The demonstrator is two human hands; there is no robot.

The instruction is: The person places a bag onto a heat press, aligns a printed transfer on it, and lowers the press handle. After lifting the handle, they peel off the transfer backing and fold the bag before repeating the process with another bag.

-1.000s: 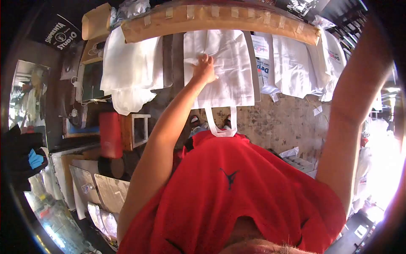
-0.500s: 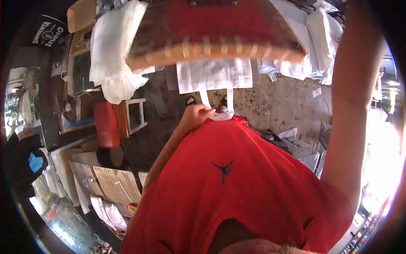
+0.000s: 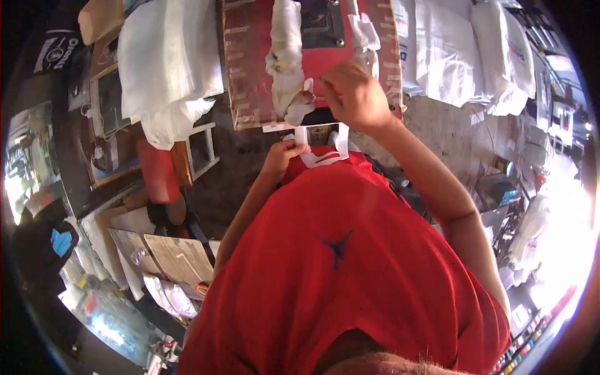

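My left hand (image 3: 284, 156) is closed on the white strap (image 3: 343, 141) of a cloth bag, just in front of my red shirt. Most of the bag lies hidden under a wooden frame (image 3: 240, 62) with a red panel and taped edges, which looks like a printing screen. Over the panel's near part is my right hand (image 3: 359, 100), its fingers loosely curled and apart from the thumb. I see nothing between them. White wrapped cloth (image 3: 286, 53) runs along the frame on the left, with more wrapped cloth (image 3: 365, 34) on the right. Between them sits a dark bolted plate (image 3: 322, 25).
Stacks of white bags lie to the left (image 3: 162, 56) and right (image 3: 445, 62) of the frame. On the left are a red object (image 3: 156, 172), a small white frame (image 3: 203, 153) and leaning boards (image 3: 179, 257). A worn floor (image 3: 437, 128) shows on the right.
The wooden frame has swung from raised and tilted to lower over the bag, covering its body. My right arm has come down from the upper right, bringing the hand over the panel.
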